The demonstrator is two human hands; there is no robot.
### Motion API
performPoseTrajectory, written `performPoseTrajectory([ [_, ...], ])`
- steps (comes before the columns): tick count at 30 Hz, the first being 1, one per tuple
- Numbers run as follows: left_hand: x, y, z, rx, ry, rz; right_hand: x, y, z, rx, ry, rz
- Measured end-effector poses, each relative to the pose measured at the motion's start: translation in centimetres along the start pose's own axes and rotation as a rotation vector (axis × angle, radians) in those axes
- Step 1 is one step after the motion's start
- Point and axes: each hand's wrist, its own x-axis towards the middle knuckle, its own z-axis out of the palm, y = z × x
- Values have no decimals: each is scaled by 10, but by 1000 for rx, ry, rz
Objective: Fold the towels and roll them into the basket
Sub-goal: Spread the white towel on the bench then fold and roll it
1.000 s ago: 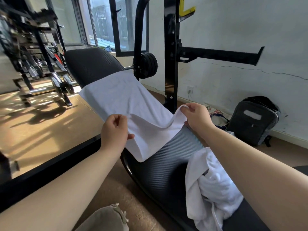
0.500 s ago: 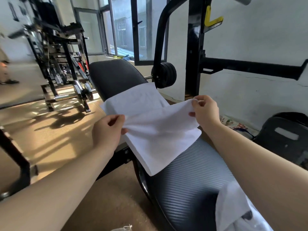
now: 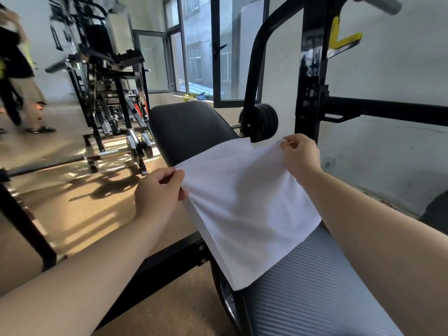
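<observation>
L hand [image 3: 157,192] pinches one top corner of the white cloth towel [image 3: 247,214]; R hand [image 3: 299,157] pinches the other, fingers curled on the cloth. The held edge is stretched btw them, raised. The towel's lower part lies on the black ribbed padded desk [image 3: 315,275]. To fold well: even tension, match corners w/ the far edge underneath, lay flat, smooth creases. Basket not in view.
</observation>
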Motion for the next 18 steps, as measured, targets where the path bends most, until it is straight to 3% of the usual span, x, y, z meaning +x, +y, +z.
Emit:
performPoseTrajectory([
  [5,22,-5,-4,6,39,-43,18,-13,34,-5,-31,25],
  [11,37,-21,-3,-86,-86,-198,32,3,65,-142,-165,57],
  [18,38,-38,0,-96,-109,-139,40,20,77,-113,-356,161],
])
